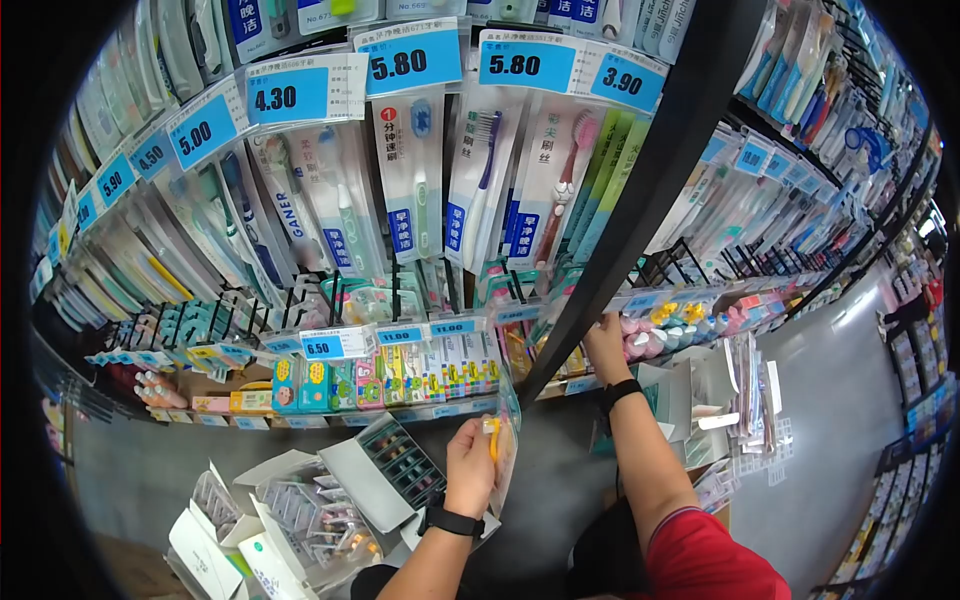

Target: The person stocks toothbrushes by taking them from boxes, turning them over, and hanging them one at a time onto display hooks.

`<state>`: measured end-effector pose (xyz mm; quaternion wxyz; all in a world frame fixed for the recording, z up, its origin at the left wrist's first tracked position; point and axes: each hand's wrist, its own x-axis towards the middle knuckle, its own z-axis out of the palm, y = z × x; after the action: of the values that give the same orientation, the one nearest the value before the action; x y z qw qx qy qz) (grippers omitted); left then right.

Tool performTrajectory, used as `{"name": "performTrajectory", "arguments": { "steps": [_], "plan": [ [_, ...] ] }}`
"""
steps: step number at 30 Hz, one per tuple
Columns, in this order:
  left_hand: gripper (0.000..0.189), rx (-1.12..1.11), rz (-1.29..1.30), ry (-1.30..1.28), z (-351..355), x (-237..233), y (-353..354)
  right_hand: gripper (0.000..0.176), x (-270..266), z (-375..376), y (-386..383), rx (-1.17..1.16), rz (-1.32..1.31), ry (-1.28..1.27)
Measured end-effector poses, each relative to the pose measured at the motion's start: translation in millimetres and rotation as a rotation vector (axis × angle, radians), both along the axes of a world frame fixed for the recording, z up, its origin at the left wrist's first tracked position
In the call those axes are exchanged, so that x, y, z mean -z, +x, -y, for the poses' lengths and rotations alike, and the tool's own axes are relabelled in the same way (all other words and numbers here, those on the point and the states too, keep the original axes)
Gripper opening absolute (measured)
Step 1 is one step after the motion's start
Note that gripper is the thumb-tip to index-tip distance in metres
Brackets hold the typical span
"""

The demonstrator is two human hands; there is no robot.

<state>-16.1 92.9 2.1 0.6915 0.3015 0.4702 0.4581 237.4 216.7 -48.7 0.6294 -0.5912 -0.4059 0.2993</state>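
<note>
My left hand (470, 462), with a black band on its wrist, is closed on the edge of a clear-fronted package (506, 450) with a yellow piece inside. The package is seen nearly edge-on, below the shelf front. Past the black post, my right hand (604, 348) reaches to the lower shelf. Its fingertips are hidden there, close to the price strip and beside pink-and-white rounded items (645, 342). Above the hands hang carded toothbrushes, among them one with a pink head (570, 180) and a purple-and-white one (485, 180).
A black upright post (640, 190) runs slantwise between my hands. Open cartons of packages (270, 520) stand at lower left, with another white carton (690, 400) at right. Small boxes (370, 382) line the bottom shelf. Grey floor (830, 400) shows at right.
</note>
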Motion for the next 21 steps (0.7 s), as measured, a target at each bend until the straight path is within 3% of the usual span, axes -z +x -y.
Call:
{"name": "performTrajectory", "arguments": {
  "steps": [7, 9, 14, 17, 21],
  "plan": [
    [0.023, 0.001, -0.08, 0.034, 6, 2, 3, 0.023, 2, 6, 13, 0.013, -0.105, -0.045],
    [0.025, -0.006, -0.102, 0.035, 8, 4, 3, 0.012, -3, 8, 12, -0.011, -0.148, 0.059],
    [0.028, -0.028, -0.103, 0.016, 15, -11, 4, 0.007, -19, 20, 15, -0.166, -0.306, 0.175],
    [0.028, -0.025, -0.109, 0.034, 18, -8, 3, 0.017, -12, 22, 30, -0.212, -0.25, 0.204],
    [0.027, -0.03, -0.115, 0.071, 25, -9, 5, 0.015, -22, 35, 39, -0.274, -0.279, 0.14]
  ]
}}
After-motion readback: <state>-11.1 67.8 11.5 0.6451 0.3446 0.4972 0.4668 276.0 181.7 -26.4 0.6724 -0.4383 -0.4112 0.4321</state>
